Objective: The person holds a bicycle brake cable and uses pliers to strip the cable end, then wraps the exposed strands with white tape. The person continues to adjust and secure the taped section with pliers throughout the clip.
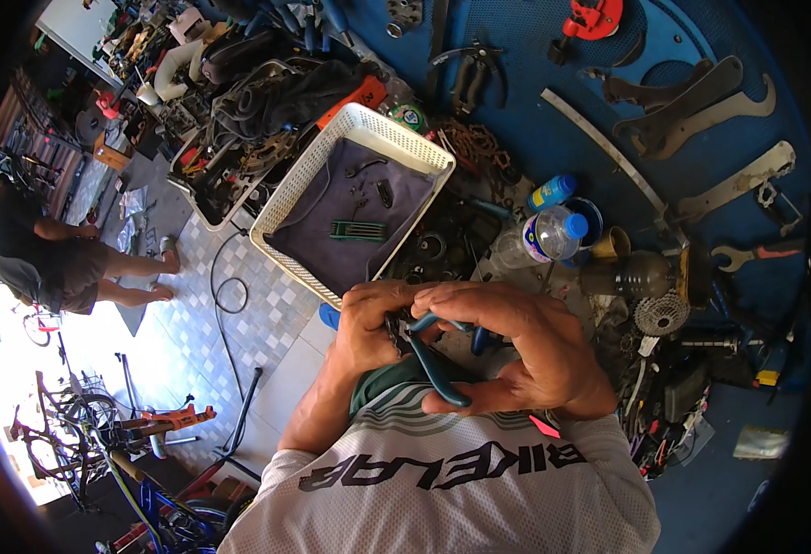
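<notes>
In front of my chest, my right hand (539, 346) is wrapped around pliers (435, 371) with teal handles. The handles are spread apart, one under the fingers and the other against the thumb. The jaws point left into my left hand (368, 319), whose fingers are closed around a small dark metal part (394, 331). Its kind is mostly hidden by the fingers. Just beyond my hands stands a cream plastic basket (281, 263) lined with a grey cloth (318, 263). On the cloth lie a green folding hex key set (357, 230) and several small dark parts (384, 192).
Right of the basket stand a clear bottle with a blue cap (553, 235), a small blue bottle (553, 192) and a cassette sprocket (661, 315). Tools hang on the blue wall panel (534, 55). A person (45, 240) stands far left, beyond a bicycle (142, 489).
</notes>
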`<control>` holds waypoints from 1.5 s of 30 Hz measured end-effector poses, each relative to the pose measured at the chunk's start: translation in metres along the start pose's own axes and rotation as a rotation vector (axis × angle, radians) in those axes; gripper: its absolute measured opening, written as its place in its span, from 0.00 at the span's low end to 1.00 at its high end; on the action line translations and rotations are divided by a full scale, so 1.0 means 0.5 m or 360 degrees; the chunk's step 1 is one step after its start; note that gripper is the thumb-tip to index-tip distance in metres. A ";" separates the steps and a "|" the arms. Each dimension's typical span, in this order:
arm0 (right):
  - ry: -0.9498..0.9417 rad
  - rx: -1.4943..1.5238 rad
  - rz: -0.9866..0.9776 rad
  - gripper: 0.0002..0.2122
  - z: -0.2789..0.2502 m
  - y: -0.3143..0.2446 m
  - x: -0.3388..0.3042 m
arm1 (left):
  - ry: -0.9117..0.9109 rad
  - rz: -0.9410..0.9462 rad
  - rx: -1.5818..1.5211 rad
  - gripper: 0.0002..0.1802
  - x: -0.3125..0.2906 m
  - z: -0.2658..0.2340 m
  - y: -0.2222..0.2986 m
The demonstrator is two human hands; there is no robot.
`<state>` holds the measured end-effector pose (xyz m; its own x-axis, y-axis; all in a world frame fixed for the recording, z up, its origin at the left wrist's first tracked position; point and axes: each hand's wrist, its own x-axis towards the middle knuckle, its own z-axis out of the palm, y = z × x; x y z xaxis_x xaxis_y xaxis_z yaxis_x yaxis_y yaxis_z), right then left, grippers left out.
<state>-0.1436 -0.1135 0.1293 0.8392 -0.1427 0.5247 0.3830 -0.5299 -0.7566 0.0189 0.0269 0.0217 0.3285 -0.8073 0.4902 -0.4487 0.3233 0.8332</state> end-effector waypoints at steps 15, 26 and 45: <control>0.0002 -0.0065 0.0021 0.36 0.007 -0.002 0.003 | 0.0002 0.0009 0.0000 0.20 0.006 -0.007 0.006; 0.0007 -0.0261 -0.0115 0.33 0.015 -0.011 0.002 | -0.0031 0.0028 -0.0057 0.28 0.002 -0.002 -0.011; -0.0055 -0.0342 -0.0095 0.29 0.010 -0.016 -0.012 | -0.0031 -0.0025 -0.0091 0.26 0.008 0.004 0.003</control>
<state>-0.1500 -0.1043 0.1303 0.8317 -0.0789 0.5497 0.3445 -0.7031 -0.6221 0.0181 0.0233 0.0243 0.3186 -0.8218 0.4724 -0.3953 0.3378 0.8542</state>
